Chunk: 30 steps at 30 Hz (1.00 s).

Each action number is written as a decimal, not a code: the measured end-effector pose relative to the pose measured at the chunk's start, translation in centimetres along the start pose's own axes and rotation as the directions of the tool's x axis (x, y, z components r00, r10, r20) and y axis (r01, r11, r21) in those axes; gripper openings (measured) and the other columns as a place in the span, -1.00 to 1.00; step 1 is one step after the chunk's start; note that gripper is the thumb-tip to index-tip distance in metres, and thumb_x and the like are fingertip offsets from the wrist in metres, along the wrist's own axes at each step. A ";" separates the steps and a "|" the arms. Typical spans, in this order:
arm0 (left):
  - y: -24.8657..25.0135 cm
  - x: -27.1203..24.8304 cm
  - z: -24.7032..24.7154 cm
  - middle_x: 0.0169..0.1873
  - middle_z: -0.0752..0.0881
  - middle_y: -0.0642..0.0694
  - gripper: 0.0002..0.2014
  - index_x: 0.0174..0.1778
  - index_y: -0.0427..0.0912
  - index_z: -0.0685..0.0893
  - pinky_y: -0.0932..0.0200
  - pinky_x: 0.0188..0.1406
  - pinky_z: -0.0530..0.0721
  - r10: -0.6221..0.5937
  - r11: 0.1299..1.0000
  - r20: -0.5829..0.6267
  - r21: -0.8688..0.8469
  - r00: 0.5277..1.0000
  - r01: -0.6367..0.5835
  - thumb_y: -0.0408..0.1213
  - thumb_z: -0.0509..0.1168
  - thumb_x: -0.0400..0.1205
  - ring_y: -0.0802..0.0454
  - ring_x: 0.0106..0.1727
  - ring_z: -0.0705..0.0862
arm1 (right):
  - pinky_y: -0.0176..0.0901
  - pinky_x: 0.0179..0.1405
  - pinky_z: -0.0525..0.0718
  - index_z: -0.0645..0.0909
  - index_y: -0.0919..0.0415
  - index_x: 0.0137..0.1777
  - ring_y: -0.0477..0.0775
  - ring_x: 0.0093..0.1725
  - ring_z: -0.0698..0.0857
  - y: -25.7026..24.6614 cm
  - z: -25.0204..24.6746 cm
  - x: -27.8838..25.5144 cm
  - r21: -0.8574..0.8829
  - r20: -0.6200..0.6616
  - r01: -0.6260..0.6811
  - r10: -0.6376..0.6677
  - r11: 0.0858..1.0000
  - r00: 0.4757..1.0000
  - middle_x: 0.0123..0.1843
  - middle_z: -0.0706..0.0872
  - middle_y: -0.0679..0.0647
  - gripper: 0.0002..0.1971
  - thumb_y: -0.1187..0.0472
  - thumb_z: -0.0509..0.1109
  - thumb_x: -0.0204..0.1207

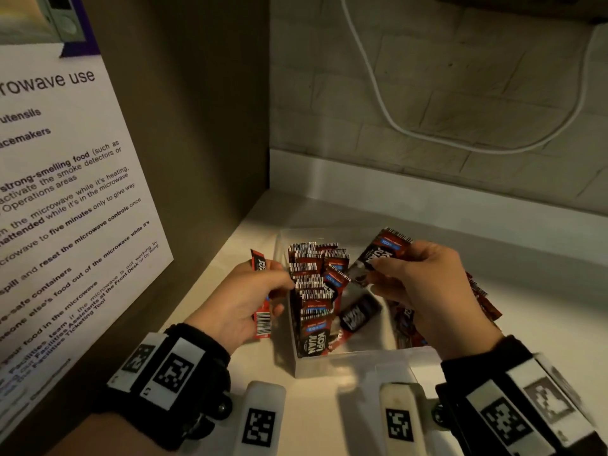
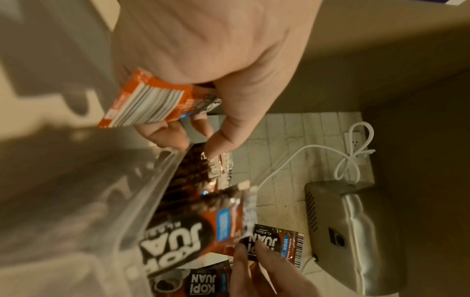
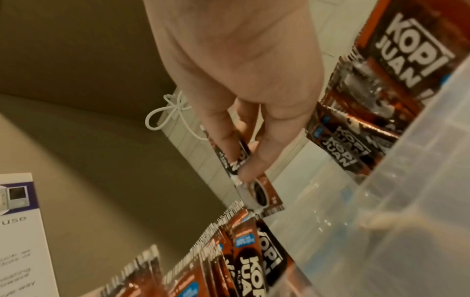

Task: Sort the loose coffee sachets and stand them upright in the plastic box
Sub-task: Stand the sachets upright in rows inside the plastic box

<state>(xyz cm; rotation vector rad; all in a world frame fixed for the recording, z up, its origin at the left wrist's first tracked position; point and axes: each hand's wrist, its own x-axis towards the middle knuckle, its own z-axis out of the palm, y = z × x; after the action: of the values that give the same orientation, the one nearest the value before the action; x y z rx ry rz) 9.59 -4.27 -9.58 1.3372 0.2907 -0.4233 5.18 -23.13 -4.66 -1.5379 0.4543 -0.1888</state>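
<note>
Red sachet stack (image 1: pixel 261 301) sits at left-centre of the head view, clamped in the left hand (image 1: pixel 243 302), long axis near vertical, just outside the left wall of the clear plastic box (image 1: pixel 329 366). Centre frame, the upright row of sachets (image 1: pixel 316 291) fills the box's left side, a few lying flat on the floor beside it. Right of centre, the right hand (image 1: pixel 424 291) pinches one sachet (image 1: pixel 383 255) by its lower end, tilted up-right above the box; the row lies down-left of that grip, so my guess is it needs rotating upright before dropping in.
</note>
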 end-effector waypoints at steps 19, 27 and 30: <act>0.6 -3.2 -0.5 0.04 0.77 -0.07 -0.27 0.01 0.00 0.56 0.19 -0.56 0.39 0.054 0.984 0.126 0.163 0.991 -0.074 -0.07 0.66 -0.09 0.02 -0.36 0.58 | -0.08 -0.43 0.68 0.54 0.09 -0.25 0.12 -0.37 0.70 1.7 -0.1 0.4 -0.484 0.072 0.009 0.029 0.875 0.997 -0.22 0.72 0.19 -0.79 0.38 0.32 0.57; -0.1 -2.9 -1.0 0.09 0.80 -0.21 -0.08 0.24 0.20 0.59 -0.43 0.35 0.51 -0.011 0.966 0.353 0.244 0.936 -0.080 -0.52 0.61 -0.04 -0.25 0.21 0.73 | 0.16 -0.22 0.81 0.63 0.25 -0.13 0.23 -0.26 0.80 3.1 1.5 1.0 -0.581 0.093 0.058 -0.004 0.811 0.996 -0.20 0.76 0.24 -0.95 0.38 0.42 0.45; -0.4 -2.7 -0.8 -0.02 0.82 -0.20 -0.21 0.28 -0.11 0.59 0.05 -0.23 0.73 -0.011 0.947 0.313 0.309 0.950 -0.091 -0.54 0.56 0.08 -0.08 -0.08 0.78 | 0.18 -0.22 0.80 0.65 0.29 -0.16 0.26 -0.26 0.79 3.4 2.3 0.8 -0.600 0.134 0.111 -0.037 0.792 0.990 -0.23 0.76 0.24 -0.99 0.36 0.40 0.45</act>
<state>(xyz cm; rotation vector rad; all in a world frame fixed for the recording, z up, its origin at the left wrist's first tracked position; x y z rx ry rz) 7.04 -3.26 -8.95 1.5637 -0.0737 -0.6590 6.23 -21.24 -8.20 -2.1950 0.3780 -0.0056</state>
